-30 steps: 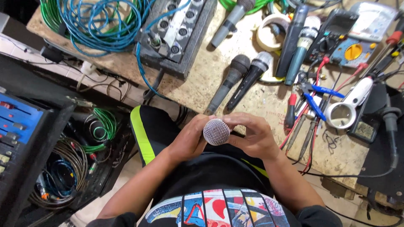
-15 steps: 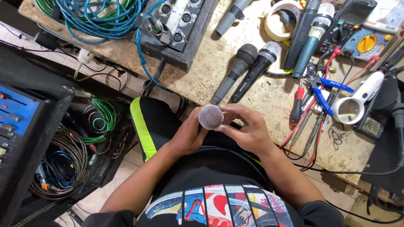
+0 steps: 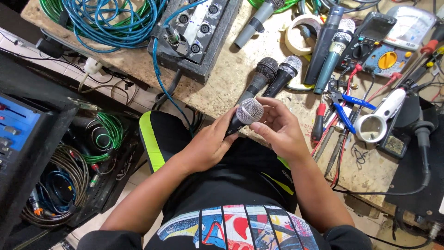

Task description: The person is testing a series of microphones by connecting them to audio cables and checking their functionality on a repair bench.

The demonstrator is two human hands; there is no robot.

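Below the workbench [image 3: 231,78] edge | our left hand [image 3: 210,146] wraps the microphone [image 3: 244,115] body | right hand [image 3: 280,129] fingers pinch its grille | risk: loose grip drops it.

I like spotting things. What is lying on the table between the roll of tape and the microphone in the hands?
In the head view, two dark microphones lie side by side between the tape roll and the held microphone.

Microphone [image 3: 244,115] in both hands, above workbench [image 3: 222,88].
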